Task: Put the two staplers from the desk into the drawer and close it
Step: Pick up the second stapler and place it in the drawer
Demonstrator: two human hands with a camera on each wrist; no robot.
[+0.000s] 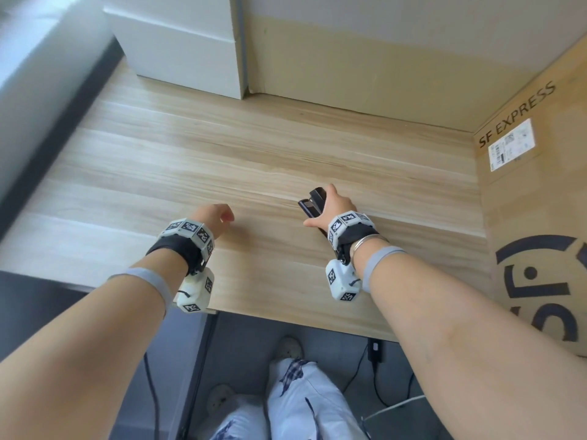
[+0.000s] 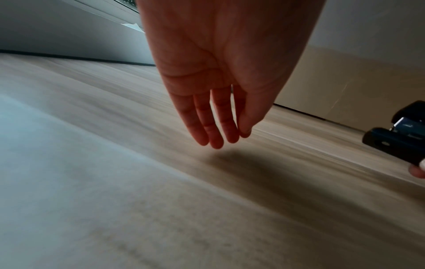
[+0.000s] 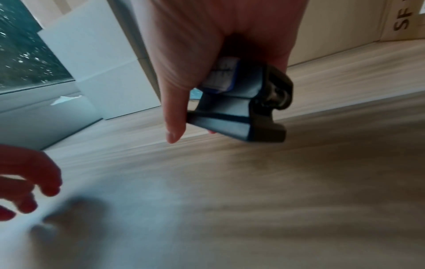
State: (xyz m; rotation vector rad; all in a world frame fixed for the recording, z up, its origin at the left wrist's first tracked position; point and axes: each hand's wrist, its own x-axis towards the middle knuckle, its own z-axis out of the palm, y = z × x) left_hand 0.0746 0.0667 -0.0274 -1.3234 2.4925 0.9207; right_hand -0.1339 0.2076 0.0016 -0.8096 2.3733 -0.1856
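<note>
A black stapler (image 1: 313, 201) is in my right hand (image 1: 320, 208), low over the right-centre of the wooden desk (image 1: 222, 147). In the right wrist view the stapler (image 3: 241, 109) sits tilted under the palm, with the thumb (image 3: 174, 127) down its left side and a blue-and-white label on top. My left hand (image 1: 219, 214) hovers to the left of it, holding nothing. Seen from the left wrist, that hand (image 2: 227, 138) hangs with straight fingers just above the wood, and the stapler (image 2: 400, 138) shows at the right edge. I see no second stapler and no drawer.
White boxes (image 1: 184, 49) stand at the back left. A cardboard sheet (image 1: 365, 65) lines the back, and a large SF Express carton (image 1: 533, 217) walls off the right. Below the desk's front edge (image 1: 301, 319) are legs, cables and the floor.
</note>
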